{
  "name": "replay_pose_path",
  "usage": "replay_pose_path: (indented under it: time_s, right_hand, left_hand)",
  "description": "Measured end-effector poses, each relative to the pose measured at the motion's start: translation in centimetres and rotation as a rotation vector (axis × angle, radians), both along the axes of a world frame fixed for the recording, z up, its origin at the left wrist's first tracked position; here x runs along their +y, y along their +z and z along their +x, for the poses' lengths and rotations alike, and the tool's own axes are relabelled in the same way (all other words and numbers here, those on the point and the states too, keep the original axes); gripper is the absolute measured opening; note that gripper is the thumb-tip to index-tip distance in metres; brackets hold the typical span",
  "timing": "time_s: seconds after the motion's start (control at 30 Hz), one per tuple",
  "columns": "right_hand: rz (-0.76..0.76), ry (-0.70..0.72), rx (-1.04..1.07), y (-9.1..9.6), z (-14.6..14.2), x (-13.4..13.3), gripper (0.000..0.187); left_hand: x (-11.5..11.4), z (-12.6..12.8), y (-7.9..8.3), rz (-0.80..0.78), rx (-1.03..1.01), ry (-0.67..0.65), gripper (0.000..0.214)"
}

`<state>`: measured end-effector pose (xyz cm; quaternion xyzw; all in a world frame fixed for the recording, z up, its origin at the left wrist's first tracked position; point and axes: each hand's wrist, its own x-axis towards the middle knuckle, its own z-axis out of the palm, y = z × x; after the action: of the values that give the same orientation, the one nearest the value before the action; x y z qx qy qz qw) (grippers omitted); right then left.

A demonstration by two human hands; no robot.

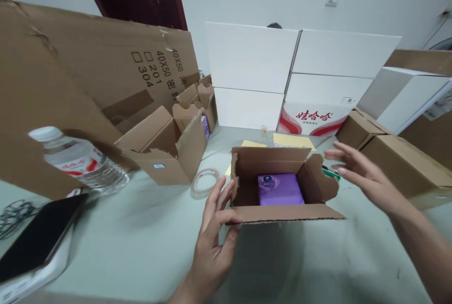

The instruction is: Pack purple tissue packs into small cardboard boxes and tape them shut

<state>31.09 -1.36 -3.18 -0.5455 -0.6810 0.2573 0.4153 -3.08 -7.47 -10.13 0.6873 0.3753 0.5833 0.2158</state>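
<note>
A: Purple packet (280,190) location?
B: Lay flat inside an open cardboard box (282,213) on the bench (134,257), walls and flaps up around it.
A: Left hand (212,233)?
B: Spread, fingers slightly curved, thumb touching the box's near left corner. Pinched nothing.
A: Right hand (367,177)?
B: Open, fingers spread, off the box, just right of its side flap. Held nothing. Nearest item: a green object (331,172), partly hidden behind that flap, kind unclear.
A: Surroundings?
B: Clear tape roll (204,182) stood just past the left hand's fingertips. Further left, a folded carton (162,146), then a water bottle (79,158) on its side and a dark phone (38,238). Yellow paper sheets (293,141) lay behind the box, before stacked white boxes (250,73).
</note>
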Motion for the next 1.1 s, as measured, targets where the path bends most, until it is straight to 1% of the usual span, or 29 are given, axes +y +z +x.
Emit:
replay_pose_path:
  time_s: [0.03,0.1,0.17,0.23,0.3,0.37,0.4,0.47,0.5,0.53,0.57,0.6,0.63,0.73,0.83,0.9,0.97,1.03,1.1]
  right_hand:
    - [-0.087,0.057,0.096,-1.4,0.4,0.4,0.07]
    - [-0.214,0.18,0.204,-3.9,0.4,1.1,0.085]
    - [-0.246,0.276,0.234,-5.7,-0.4,1.4,0.093]
    - [-0.203,0.305,0.232,-6.5,-1.5,1.4,0.094]
    - [-0.141,0.279,0.199,-6.6,-2.5,1.2,0.086]
    - [-0.082,0.272,0.152,-6.2,-3.2,0.8,0.066]
    - [-0.044,0.287,0.132,-5.9,-3.4,0.6,0.054]
    - [0.027,0.336,0.113,-5.5,-3.4,0.0,0.033]
    - [0.044,0.359,0.112,-5.4,-3.3,-0.3,0.027]
    - [0.042,0.377,0.113,-5.4,-3.1,-0.6,0.026]
    - [0.024,0.39,0.114,-5.4,-3.0,-0.9,0.03]
    - [0.001,0.396,0.109,-5.5,-3.0,-1.2,0.034]
    - [-0.015,0.388,0.097,-5.7,-3.0,-1.5,0.036]
    - [-0.024,0.321,0.027,-6.3,-3.3,-2.2,0.028]
    - [-0.013,0.285,0.012,-6.7,-3.8,-2.3,0.021]
    - [-0.007,0.299,0.025,-6.8,-4.0,-2.1,0.019]
    - [0.004,0.304,0.035,-6.9,-4.2,-1.8,0.017]
    - [0.021,0.298,0.041,-7.0,-4.4,-1.5,0.015]
    - [0.044,0.281,0.042,-7.2,-4.5,-1.3,0.014]
  left_hand:
    - [-0.1,-0.1,0.2,-0.025,-0.017,-0.026,0.018]
    - [-0.4,-0.3,0.5,-0.079,-0.053,-0.062,0.017]
    - [-0.7,-0.5,0.7,-0.124,-0.077,-0.075,0.015]
    - [-0.7,-0.8,0.8,-0.164,-0.08,-0.086,0.011]
    - [-0.4,-0.9,0.8,-0.185,-0.074,-0.076,0.007]
    - [0.3,-0.9,0.5,-0.148,-0.055,-0.025,0.007]
    - [0.7,-0.7,0.4,-0.108,-0.038,0.034,0.007]
    - [1.8,-0.4,0.1,-0.032,-0.007,0.197,0.006]
    - [2.3,-0.2,0.0,-0.014,-0.003,0.273,0.012]
    - [2.8,-0.1,-0.2,-0.024,0.0,0.326,0.025]
    - [3.1,0.1,-0.3,-0.061,0.0,0.346,0.038]
    - [3.4,0.1,-0.4,-0.113,0.007,0.332,0.049]
    - [3.6,0.1,-0.4,-0.166,0.028,0.292,0.052]
    - [3.3,-0.2,-0.3,-0.257,0.151,0.164,0.033]
    - [2.6,-0.8,-0.1,-0.268,0.257,0.131,0.032]
    - [2.2,-1.2,0.0,-0.226,0.342,0.148,0.033]
    - [2.1,-1.4,0.1,-0.121,0.445,0.153,0.037]
    - [2.2,-1.5,0.4,-0.005,0.547,0.126,0.042]
    - [2.4,-1.5,0.8,0.054,0.609,0.077,0.046]
